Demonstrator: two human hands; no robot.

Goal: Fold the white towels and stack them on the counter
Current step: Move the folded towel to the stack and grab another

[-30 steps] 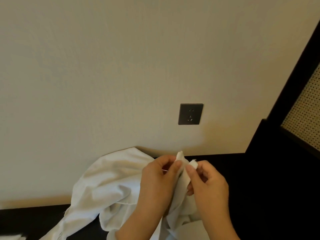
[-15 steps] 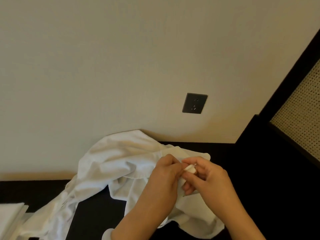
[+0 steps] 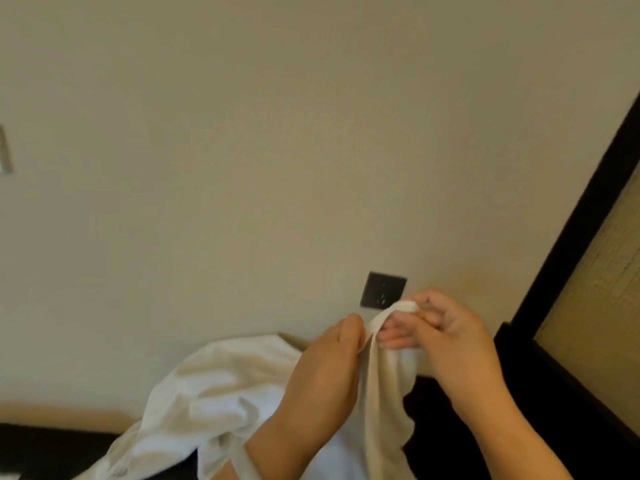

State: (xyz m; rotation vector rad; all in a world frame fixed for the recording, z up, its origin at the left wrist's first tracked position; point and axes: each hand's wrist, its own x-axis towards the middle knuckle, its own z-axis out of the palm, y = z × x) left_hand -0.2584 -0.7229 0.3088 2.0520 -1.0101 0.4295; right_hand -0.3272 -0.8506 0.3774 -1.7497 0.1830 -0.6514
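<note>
A crumpled white towel lies heaped on the dark counter against the wall. Its upper edge is lifted in front of me. My left hand pinches that edge near the top, thumb and fingers closed on the cloth. My right hand grips the same edge a little to the right and higher, the fabric bunched over its fingers. The two hands are close together. The towel hangs down from them and hides the counter beneath.
A beige wall fills most of the view, with a dark socket plate just behind my hands. A dark wooden frame with a woven panel stands at the right. A grey fitting shows at the left edge.
Both hands have risen and moved right with the towel edge, and my right hand now holds it higher. The view has tilted up; the folded towel at lower left is nearly out of view.
</note>
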